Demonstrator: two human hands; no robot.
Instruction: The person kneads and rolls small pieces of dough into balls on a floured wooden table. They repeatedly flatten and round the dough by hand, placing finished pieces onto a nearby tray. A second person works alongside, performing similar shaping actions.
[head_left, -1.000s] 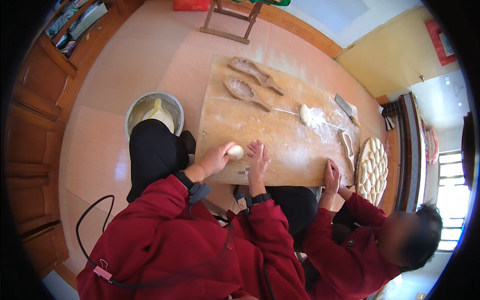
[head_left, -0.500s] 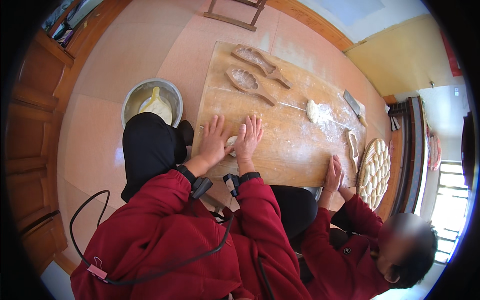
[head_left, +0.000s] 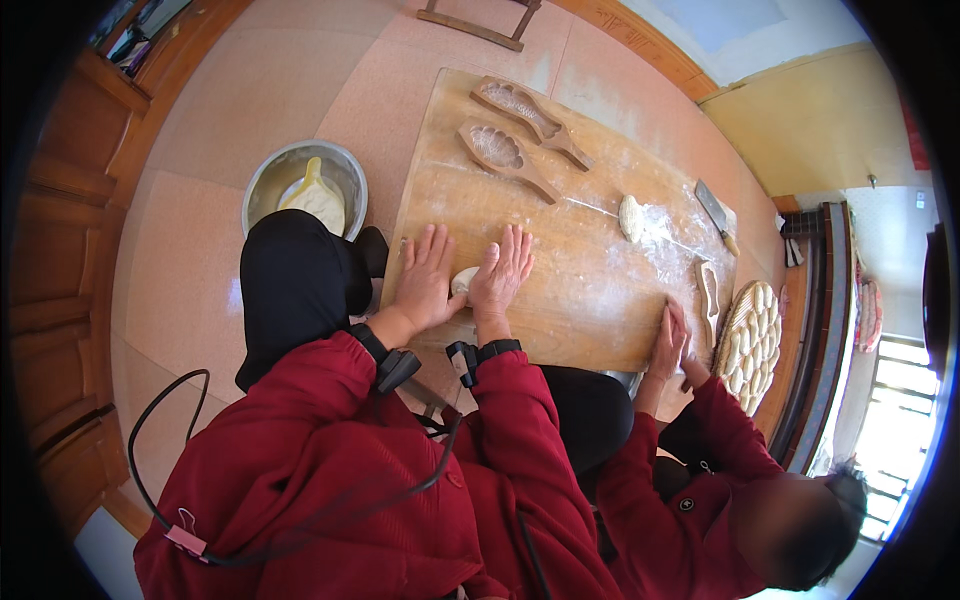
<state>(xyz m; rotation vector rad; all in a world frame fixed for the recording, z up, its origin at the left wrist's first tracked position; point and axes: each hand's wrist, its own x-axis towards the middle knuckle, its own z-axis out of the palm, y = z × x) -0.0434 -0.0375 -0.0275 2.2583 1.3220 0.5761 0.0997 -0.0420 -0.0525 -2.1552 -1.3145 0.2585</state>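
Note:
A small round of white dough point(head_left: 464, 281) rests on the wooden board point(head_left: 570, 290) near its front left corner. My left hand point(head_left: 424, 281) lies against the dough's left side, fingers stretched forward. On the other side, my right hand point(head_left: 498, 278) touches it with the palm edge, its fingers straight too. The thumbs and palms partly hide the dough. Two carved wooden moulds point(head_left: 499, 153) dusted with flour lie farther back on the board. Another piece of dough point(head_left: 629, 218) sits beside a patch of flour point(head_left: 657, 240) to the right.
A cleaver point(head_left: 712, 208) and a narrow wooden mould point(head_left: 708, 300) lie at the board's right. Beyond them is a round tray point(head_left: 733, 318) of shaped dough pieces. A metal basin point(head_left: 356, 190) holding flour and a yellow scoop stands left. A co-worker's hands point(head_left: 670, 345) are at the front right edge.
The whole view has shifted slightly. My hands stay around the dough, with a little more of it showing between them. The co-worker's head has moved lower.

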